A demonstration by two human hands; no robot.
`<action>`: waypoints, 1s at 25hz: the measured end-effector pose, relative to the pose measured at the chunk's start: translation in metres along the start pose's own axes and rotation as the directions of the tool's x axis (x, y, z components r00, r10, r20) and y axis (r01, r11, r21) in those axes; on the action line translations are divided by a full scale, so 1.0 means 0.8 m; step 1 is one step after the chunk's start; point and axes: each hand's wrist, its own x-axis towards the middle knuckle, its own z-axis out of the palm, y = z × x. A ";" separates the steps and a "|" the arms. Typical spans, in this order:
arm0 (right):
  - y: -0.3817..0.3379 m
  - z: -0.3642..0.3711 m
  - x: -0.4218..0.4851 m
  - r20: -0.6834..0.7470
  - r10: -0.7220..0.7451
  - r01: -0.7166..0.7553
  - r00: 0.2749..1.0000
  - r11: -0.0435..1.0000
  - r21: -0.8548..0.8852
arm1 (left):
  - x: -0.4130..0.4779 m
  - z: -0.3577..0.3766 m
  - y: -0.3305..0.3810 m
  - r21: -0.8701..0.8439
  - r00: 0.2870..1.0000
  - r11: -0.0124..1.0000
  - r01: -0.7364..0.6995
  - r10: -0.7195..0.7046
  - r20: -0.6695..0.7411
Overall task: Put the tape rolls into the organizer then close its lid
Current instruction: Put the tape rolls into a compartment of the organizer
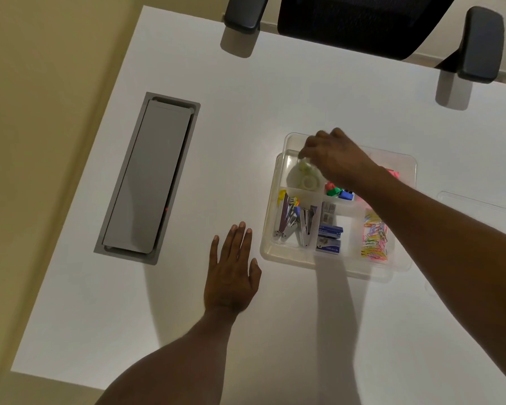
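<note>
The clear plastic organizer point(287, 260) stands open on the white table, divided into compartments. My right hand point(333, 156) reaches over its far-left compartment, fingertips pinched on a pale translucent tape roll point(303, 164) held just above the compartment floor. Another clear tape roll point(308, 181) lies flat in the same compartment, right below it. My left hand point(231, 267) rests flat on the table left of the organizer, fingers spread, holding nothing. The organizer's clear lid point(479, 203) lies on the table to the right, partly hidden by my right forearm.
Other compartments hold staplers point(287, 217), staple boxes point(329, 238), coloured paper clips point(376, 238) and binder clips point(338, 192). A grey cable hatch point(149, 176) is set into the table at left. A black office chair point(362, 21) stands at the far edge.
</note>
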 end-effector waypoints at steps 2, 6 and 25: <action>0.005 0.001 -0.002 -0.064 0.135 -0.134 0.989 0.991 0.026 | 0.000 0.001 -0.001 0.006 1.000 1.000 0.002 -0.002 -0.003; -0.005 0.012 -0.007 -0.030 0.044 -0.043 0.999 0.998 0.054 | -0.001 0.002 -0.001 0.007 1.000 1.000 0.001 0.000 -0.006; -0.030 0.031 0.000 0.090 0.081 -0.069 0.993 0.990 -0.122 | 0.000 -0.001 0.001 0.026 1.000 1.000 0.005 -0.005 0.001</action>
